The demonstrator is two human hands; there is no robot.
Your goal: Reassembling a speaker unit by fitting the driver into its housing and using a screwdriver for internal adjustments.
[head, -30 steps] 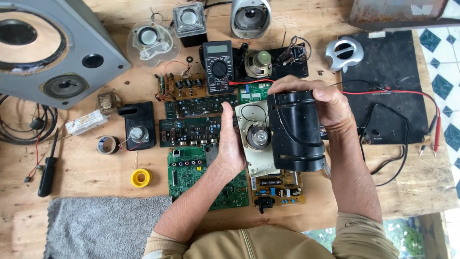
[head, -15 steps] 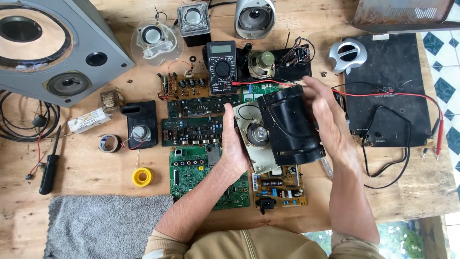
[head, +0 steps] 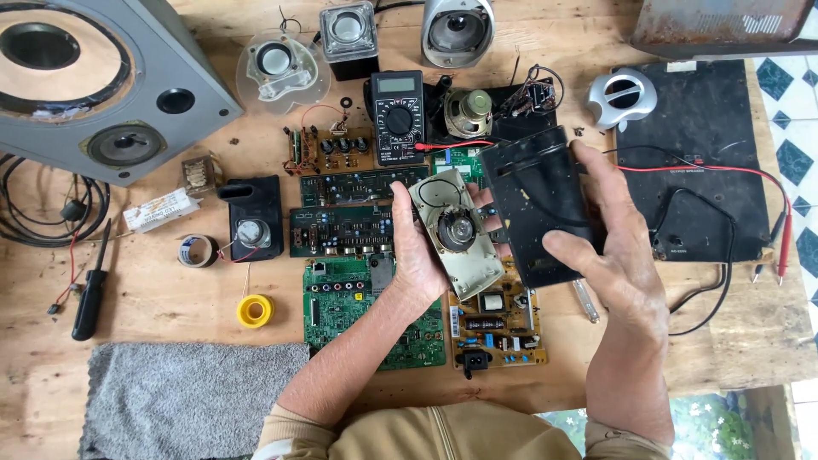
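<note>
2 hands (head: 417,247) (head: 618,247) pull speaker (head: 460,232) from housing (head: 541,200).

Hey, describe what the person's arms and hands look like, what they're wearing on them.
Both hands are bare: no gloves, rings or watch show on the left hand or the right hand. The forearms are bare too. Tan or khaki sleeves are pushed up near the elbows, ending in ribbed cuffs, and they match the zip-front top at the bottom edge of the view.
</note>
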